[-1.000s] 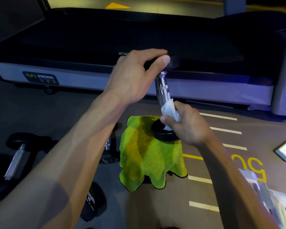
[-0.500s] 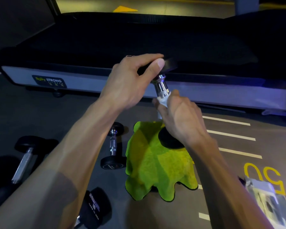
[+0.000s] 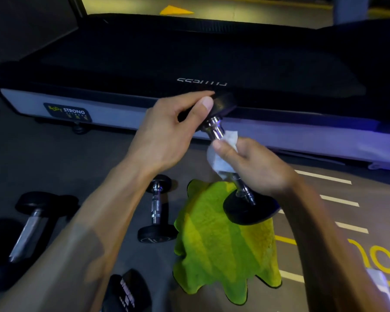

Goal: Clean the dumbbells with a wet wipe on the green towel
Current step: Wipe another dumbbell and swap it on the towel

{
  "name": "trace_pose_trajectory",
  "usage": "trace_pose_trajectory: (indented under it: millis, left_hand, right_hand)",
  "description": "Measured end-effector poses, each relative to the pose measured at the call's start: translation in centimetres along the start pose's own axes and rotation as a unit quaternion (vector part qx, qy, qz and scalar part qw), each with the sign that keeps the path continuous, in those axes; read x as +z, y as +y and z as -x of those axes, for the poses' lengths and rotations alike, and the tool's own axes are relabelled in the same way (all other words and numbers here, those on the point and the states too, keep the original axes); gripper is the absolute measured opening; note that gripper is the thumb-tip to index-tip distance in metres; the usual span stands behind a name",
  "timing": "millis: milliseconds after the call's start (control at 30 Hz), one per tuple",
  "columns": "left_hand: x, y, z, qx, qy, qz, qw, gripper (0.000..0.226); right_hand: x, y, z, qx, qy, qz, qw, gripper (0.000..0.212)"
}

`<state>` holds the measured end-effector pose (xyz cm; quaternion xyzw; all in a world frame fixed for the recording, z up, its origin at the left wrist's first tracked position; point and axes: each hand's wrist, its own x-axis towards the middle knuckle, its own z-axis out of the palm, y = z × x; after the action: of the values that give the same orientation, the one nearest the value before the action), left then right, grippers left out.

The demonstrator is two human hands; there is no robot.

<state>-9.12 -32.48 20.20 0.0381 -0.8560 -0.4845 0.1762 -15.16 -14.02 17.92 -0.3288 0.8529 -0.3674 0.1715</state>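
While the left hand [image 3: 167, 136] grips the upper head of a tilted dumbbell [image 3: 216, 129], its lower head rests on the green towel [image 3: 216, 251]. The right hand [image 3: 254, 165] wraps a wet wipe [image 3: 221, 158] around the chrome handle, likely heavy and slippery; the rubber heads offer surer hold.

— Where's the dumbbell [image 3: 218, 131]?
— Mid-frame, tilted, black lower head resting on the rumpled green towel [image 3: 221, 248], lower centre.
— The wet wipe [image 3: 221, 157]?
— White, crumpled, wrapped round its chrome handle.
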Motion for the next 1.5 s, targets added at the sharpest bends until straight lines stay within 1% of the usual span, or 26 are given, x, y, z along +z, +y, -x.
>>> trace_pose_trajectory:
  millis: [67, 100, 133, 167, 200, 233, 267, 333, 367, 433, 467, 500, 567, 600, 633, 733, 800, 900, 1000, 1100, 1167, 1233, 1300, 1367, 1433, 1500]
  left_hand:
    - [0.2, 0.0, 0.1, -0.011, 0.019, 0.0, 1.0, 0.04]
    - [0.3, 0.0, 0.2, -0.016, 0.028, -0.001, 0.999, 0.04]
    - [0.5, 0.1, 0.3, -0.018, 0.036, -0.001, 0.999, 0.039]
    - [0.6, 0.2, 0.4, -0.02, 0.042, 0.0, 0.999, 0.039]
    - [0.7, 0.4, 0.6, -0.022, 0.049, 0.002, 0.999, 0.039]
    - [0.8, 0.6, 0.8, -0.023, 0.056, 0.002, 0.998, 0.038]
    - [0.9, 0.9, 1.0, -0.022, 0.062, 0.002, 0.998, 0.036]
    - [1.1, 1.3, 1.2, -0.02, 0.066, -0.002, 0.998, 0.034]
    - [1.1, 1.5, 1.3, -0.019, 0.066, -0.004, 0.998, 0.033]
    - [1.1, 1.6, 1.6, -0.019, 0.068, -0.006, 0.998, 0.034]
    - [1.0, 1.5, 1.7, -0.019, 0.07, -0.003, 0.997, 0.034]
    - [0.9, 1.4, 1.9, -0.02, 0.071, 0.0, 0.997, 0.034]
    - [0.7, 1.3, 2.3, -0.023, 0.073, 0.009, 0.997, 0.034]
    - [0.5, 1.3, 2.6, -0.024, 0.075, 0.013, 0.997, 0.034]
    - [0.4, 1.3, 2.9, -0.025, 0.077, 0.017, 0.997, 0.034]
    - [-0.1, 1.3, 3.6, -0.016, 0.082, 0.006, 0.996, 0.035]
    - [-0.5, 1.3, 4.2, -0.009, 0.086, -0.027, 0.996, 0.038]
    - [-1.1, 1.0, 5.2, 0.019, 0.083, -0.123, 0.989, 0.044]
    - [-1.7, 0.2, 6.0, 0.033, 0.079, -0.146, 0.986, 0.047]
    - [-2.3, -0.6, 7.1, 0.04, 0.083, -0.091, 0.992, 0.045]
    - [-2.7, -1.5, 8.0, 0.042, 0.097, -0.023, 0.994, 0.044]
    - [-3.4, -2.2, 9.1, 0.035, 0.112, 0.047, 0.992, 0.048]
    - [-4.4, -2.9, 10.0, 0.005, 0.126, 0.093, 0.988, 0.053]
    - [-5.3, -4.0, 11.0, -0.041, 0.134, 0.102, 0.985, 0.058]
    - [-6.0, -5.8, 12.3, -0.106, 0.129, 0.095, 0.981, 0.059]
    - [-6.4, -7.6, 14.1, -0.192, 0.094, 0.129, 0.968, 0.056]
  right_hand:
    - [0.3, -0.2, 0.3, 0.044, -0.017, 0.099, 0.994, 0.035]
    - [0.7, -0.2, 0.9, 0.069, -0.017, 0.136, 0.988, 0.035]
    - [1.2, 0.0, 1.6, 0.068, 0.019, 0.187, 0.98, 0.035]
    - [1.9, 0.3, 2.5, 0.036, 0.078, 0.253, 0.964, 0.035]
    - [2.5, 0.4, 3.4, 0.037, 0.111, 0.304, 0.946, 0.041]
    - [2.9, 0.6, 4.2, 0.035, 0.13, 0.325, 0.936, 0.048]
    - [2.9, 0.7, 4.6, 0.044, 0.123, 0.331, 0.935, 0.048]
    - [2.5, 0.1, 4.6, 0.06, 0.11, 0.305, 0.944, 0.041]
    - [2.3, 0.0, 4.5, 0.053, 0.115, 0.299, 0.946, 0.043]
    - [2.3, -0.1, 4.7, 0.014, 0.141, 0.298, 0.944, 0.049]
    - [2.4, -0.6, 4.5, -0.012, 0.154, 0.302, 0.941, 0.048]
    - [2.4, -1.2, 4.2, -0.004, 0.146, 0.284, 0.948, 0.045]
    - [2.0, -2.3, 3.1, 0.069, 0.097, 0.23, 0.966, 0.042]
    - [1.9, -2.8, 2.4, 0.108, 0.073, 0.221, 0.967, 0.042]
    - [1.9, -3.4, 1.8, 0.114, 0.069, 0.203, 0.97, 0.04]
    - [2.4, -4.8, 0.5, 0.054, 0.093, 0.152, 0.983, 0.023]
    - [3.0, -4.6, 0.1, 0.033, 0.1, 0.128, 0.986, 0.017]
    - [4.0, -4.6, 0.6, 0.002, 0.127, 0.108, 0.986, 0.018]
    - [5.0, -4.6, 0.8, -0.011, 0.142, 0.095, 0.985, 0.023]
    - [5.4, -5.0, 1.2, -0.008, 0.137, 0.093, 0.986, 0.026]
    - [5.7, -5.6, 1.6, -0.004, 0.127, 0.06, 0.99, 0.029]
    - [6.4, -6.3, 1.7, -0.006, 0.122, 0.005, 0.993, 0.026]
    - [7.6, -7.3, 1.5, -0.001, 0.115, -0.077, 0.99, 0.025]
    - [9.5, -8.2, 1.0, 0.027, 0.09, -0.187, 0.978, 0.03]
    - [11.7, -8.8, 0.2, 0.081, 0.065, -0.282, 0.954, 0.037]
    - [13.9, -8.8, -0.8, 0.124, 0.057, -0.33, 0.934, 0.046]
